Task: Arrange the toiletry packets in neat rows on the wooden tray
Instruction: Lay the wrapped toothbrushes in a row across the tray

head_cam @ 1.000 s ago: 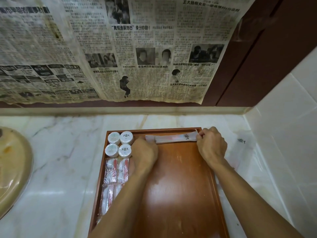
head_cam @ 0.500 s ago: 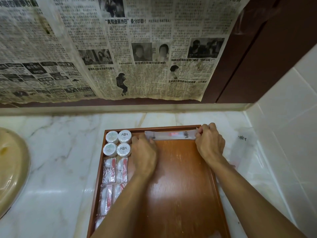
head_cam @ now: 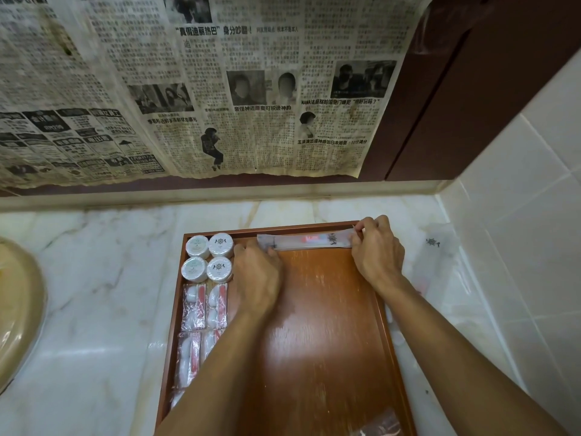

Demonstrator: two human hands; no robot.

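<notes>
Since earlier frame, long translucent toothbrush packet (head_cam: 309, 241) sits closer to far rim of brown wooden tray (head_cam: 382, 313). Your right hand (head_cam: 377, 253) pinches its end; left hand (head_cam: 257, 275) presses the other. Step: squaring first row. Next: release both, fetch another packet.

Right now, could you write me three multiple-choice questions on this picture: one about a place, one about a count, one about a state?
1. Where does the long packet lie on the wooden tray?
A. along the far edge
B. along the near edge
C. on the marble counter

2. How many round white containers stand in the far left corner?
A. two
B. four
C. six

3. What is the right hand doing?
A. lying flat on the counter
B. pinching the packet's right end
C. lifting the tray

Answers:
1 A, the packet runs beside the far rim.
2 B, they form two rows of two.
3 B, its fingers curl over that end, while the left hand is at the other end.
</notes>
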